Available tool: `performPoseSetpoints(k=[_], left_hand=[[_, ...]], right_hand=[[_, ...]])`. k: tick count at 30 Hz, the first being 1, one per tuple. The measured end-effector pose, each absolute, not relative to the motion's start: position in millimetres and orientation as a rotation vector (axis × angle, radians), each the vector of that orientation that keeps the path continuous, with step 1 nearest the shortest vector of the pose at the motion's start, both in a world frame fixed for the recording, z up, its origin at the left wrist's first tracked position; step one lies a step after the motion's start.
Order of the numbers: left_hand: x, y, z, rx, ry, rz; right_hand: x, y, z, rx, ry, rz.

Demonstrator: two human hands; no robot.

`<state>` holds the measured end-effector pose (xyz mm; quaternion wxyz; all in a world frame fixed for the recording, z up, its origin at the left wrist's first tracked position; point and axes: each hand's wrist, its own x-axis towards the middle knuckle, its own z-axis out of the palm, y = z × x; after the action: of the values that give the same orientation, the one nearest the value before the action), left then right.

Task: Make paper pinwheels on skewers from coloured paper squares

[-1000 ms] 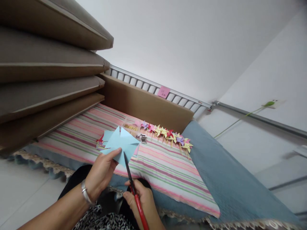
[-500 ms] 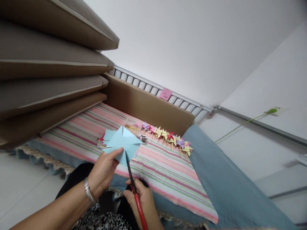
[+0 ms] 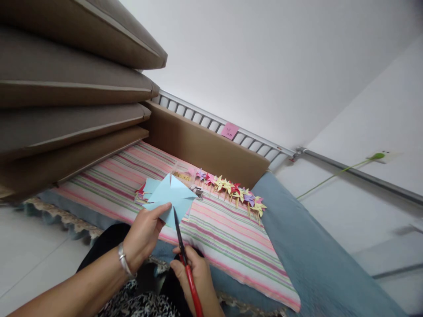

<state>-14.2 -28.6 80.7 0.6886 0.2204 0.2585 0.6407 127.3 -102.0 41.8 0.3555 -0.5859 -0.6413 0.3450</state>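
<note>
My left hand (image 3: 144,237) pinches a light blue paper square (image 3: 171,198) by its near edge and holds it up over the striped cloth. The paper shows slits running in from its corners. My right hand (image 3: 194,274) grips red-handled scissors (image 3: 185,259), and their dark blades point up into the paper's lower edge. A silver bracelet sits on my left wrist. Just behind the paper lies a small stack of coloured paper pieces (image 3: 141,193).
A row of small paper pinwheels on sticks (image 3: 231,189) lies on the striped cloth (image 3: 218,229) before a brown cardboard wall (image 3: 205,149). Brown cushions (image 3: 66,88) are stacked at the left. Blue bedding (image 3: 313,264) spreads to the right.
The scissor tip has moved slightly up into the blue paper's lower edge. The view has shifted a little; both hands keep their grips.
</note>
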Motion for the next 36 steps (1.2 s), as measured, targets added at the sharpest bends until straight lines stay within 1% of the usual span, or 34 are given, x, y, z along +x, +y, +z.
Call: performPoseSetpoints(k=[11, 20, 24, 29, 32, 36], left_hand=[[-14.2, -29.2, 80.6, 0.472, 0.573, 1.432], [-16.2, -23.4, 73.2, 0.504, 0.607, 1.439], [-27.5, -16.7, 74.5, 0.583, 0.696, 1.460], [-40.1, -12.2, 77.7, 0.778, 0.751, 1.431], [-43.0, -11.3, 78.4, 0.904, 0.791, 1.384], [-47.0, -10.0, 84.0, 1.023, 0.954, 1.208]], right_hand=[[125.6, -102.0, 42.1, -1.495, -1.653, 0.908], [129.1, -98.3, 34.9, -1.557, -1.795, 0.762], [143.0, -106.3, 20.8, -1.534, -1.855, 0.748], [161.2, -115.6, 7.2, -1.565, -1.711, 0.871], [164.6, -119.0, 19.6, -1.515, -1.656, 0.920], [164.5, -124.0, 43.8, -1.460, -1.657, 1.122]])
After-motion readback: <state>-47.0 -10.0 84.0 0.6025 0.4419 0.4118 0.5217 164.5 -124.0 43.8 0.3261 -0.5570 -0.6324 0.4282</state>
